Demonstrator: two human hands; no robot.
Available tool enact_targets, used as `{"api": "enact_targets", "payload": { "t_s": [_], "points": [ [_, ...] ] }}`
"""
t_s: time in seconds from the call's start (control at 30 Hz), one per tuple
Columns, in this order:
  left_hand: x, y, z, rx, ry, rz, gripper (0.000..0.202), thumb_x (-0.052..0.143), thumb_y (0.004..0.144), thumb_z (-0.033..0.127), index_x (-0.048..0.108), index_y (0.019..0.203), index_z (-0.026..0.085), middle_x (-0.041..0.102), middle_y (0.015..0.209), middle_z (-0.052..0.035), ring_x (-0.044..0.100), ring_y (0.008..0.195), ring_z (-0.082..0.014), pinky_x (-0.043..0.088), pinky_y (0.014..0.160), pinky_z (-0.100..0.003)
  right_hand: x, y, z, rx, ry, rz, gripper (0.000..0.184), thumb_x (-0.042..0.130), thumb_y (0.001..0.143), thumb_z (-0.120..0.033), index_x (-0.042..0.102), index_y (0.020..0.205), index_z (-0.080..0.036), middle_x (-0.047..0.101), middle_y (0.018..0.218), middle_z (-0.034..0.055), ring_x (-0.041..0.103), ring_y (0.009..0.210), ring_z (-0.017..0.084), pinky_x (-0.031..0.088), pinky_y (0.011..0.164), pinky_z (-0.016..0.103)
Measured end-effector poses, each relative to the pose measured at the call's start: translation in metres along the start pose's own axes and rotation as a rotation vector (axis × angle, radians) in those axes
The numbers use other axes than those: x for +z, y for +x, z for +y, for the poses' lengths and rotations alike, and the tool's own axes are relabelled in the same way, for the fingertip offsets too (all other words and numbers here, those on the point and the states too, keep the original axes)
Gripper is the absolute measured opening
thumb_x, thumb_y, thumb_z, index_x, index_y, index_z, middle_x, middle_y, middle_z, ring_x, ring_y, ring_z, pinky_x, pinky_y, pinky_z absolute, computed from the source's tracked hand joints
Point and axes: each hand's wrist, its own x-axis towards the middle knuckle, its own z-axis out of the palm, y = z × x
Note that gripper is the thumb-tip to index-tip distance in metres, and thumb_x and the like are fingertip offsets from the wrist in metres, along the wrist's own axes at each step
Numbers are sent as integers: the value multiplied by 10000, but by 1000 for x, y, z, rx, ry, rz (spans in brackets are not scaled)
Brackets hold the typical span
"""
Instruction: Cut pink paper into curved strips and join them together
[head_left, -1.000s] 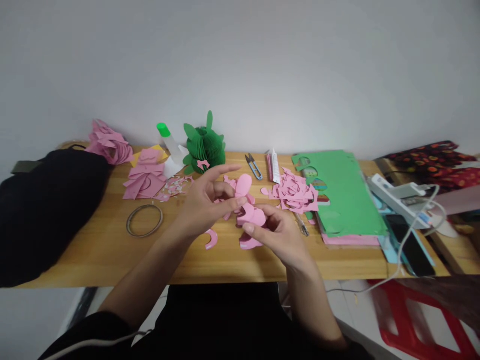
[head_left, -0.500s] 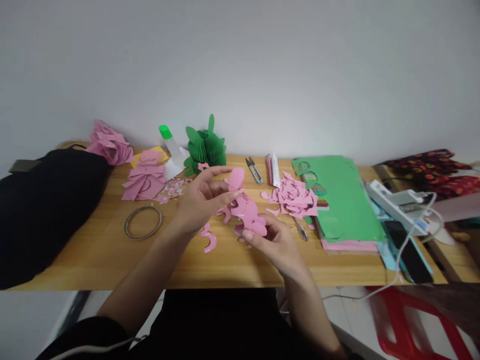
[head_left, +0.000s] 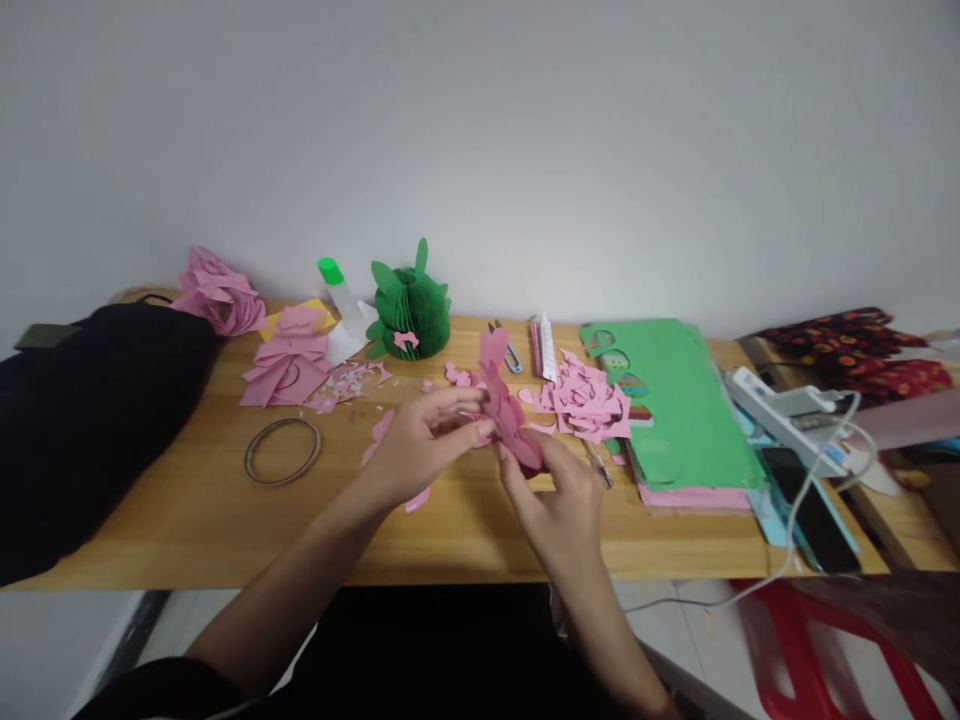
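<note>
Between my hands a pink paper cutout (head_left: 504, 395) with rounded lobes is tilted nearly edge-on above the table. My right hand (head_left: 559, 490) pinches its lower end between thumb and fingers. Closed at its left side, my left hand (head_left: 431, 440) has its thumb and fingertips on the paper's edge. Curved pink paper pieces (head_left: 380, 432) lie on the wood beneath and beside my left hand, partly hidden by it. Behind the cutout are small scissors (head_left: 513, 358), partly covered. A pen-like tool (head_left: 598, 462) lies right of my right hand.
At the back stand a green paper honeycomb ball (head_left: 412, 312) and a green-capped glue bottle (head_left: 339, 288). Pink scraps (head_left: 585, 395), a tube (head_left: 547, 348) and green sheets (head_left: 682, 410) lie right. A ring of tape (head_left: 283, 452) and black bag (head_left: 97, 430) are left; a power strip (head_left: 787, 415) is far right.
The pink cutout has turned from facing me to nearly edge-on. My left hand has come down from its upper end to its left side, while my right hand keeps its lower end.
</note>
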Motion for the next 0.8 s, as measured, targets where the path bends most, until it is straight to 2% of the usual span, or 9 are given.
{"api": "enact_targets", "payload": {
  "t_s": [0.1, 0.2, 0.33, 0.43, 0.53, 0.63, 0.7, 0.8],
  "points": [
    [2, -2, -1, 20, -4, -23, 299, 783, 682, 271, 706, 940, 142, 761, 929, -91, 715, 910, -233, 592, 807, -364, 0, 0, 1, 68, 72, -106, 112, 644, 816, -242, 680, 900, -177, 634, 622, -6, 528, 492, 120, 472, 521, 247],
    [1, -2, -2, 25, 28, -37, 306, 799, 673, 266, 722, 946, 152, 759, 992, -96, 708, 958, -243, 570, 891, -397, -2, 0, 1, 208, 259, -208, 164, 713, 770, -275, 660, 899, -189, 572, 578, -47, 504, 480, 109, 440, 481, 227],
    [-1, -5, -2, -7, 24, -83, 345, 803, 683, 284, 719, 992, 157, 740, 1099, -106, 704, 985, -256, 562, 907, -419, -8, 1, 4, 346, 508, -335, 297, 814, 665, -340, 634, 859, -206, 538, 591, -65, 501, 518, 105, 428, 487, 221],
    [-3, -7, 1, -33, -14, -167, 361, 789, 703, 270, 704, 1034, 155, 741, 1089, -96, 696, 1008, -255, 566, 889, -392, -14, 1, 10, 358, 676, -476, 466, 846, 619, -479, 637, 937, -210, 589, 644, -44, 517, 534, 107, 432, 487, 226],
    [-5, -9, 4, -43, -56, -263, 376, 782, 715, 255, 693, 1068, 161, 747, 1049, -84, 704, 967, -236, 573, 854, -360, -17, -1, 17, 292, 875, -542, 505, 736, 716, -606, 635, 1039, -230, 620, 670, -27, 549, 534, 115, 467, 510, 247],
    [-8, -11, 6, -31, -70, -305, 387, 766, 741, 247, 680, 1110, 173, 750, 1026, -84, 709, 928, -222, 575, 831, -351, -17, -6, 22, 276, 981, -504, 406, 589, 852, -602, 642, 1064, -259, 641, 670, -19, 577, 510, 122, 473, 489, 253],
    [-9, -12, 7, -21, -41, -315, 380, 744, 765, 237, 671, 1132, 176, 751, 1008, -87, 709, 907, -212, 574, 825, -346, -16, -8, 23, 300, 1002, -492, 355, 522, 911, -564, 665, 1008, -254, 646, 650, -10, 594, 502, 134, 467, 473, 258],
    [-11, -15, 8, 34, 33, -338, 451, 760, 739, 215, 649, 1175, 188, 740, 1037, -87, 701, 932, -215, 565, 845, -354, -15, -10, 23, 338, 1027, -524, 382, 464, 952, -533, 691, 869, -236, 641, 620, 4, 592, 500, 142, 459, 470, 267]
  ]
}}
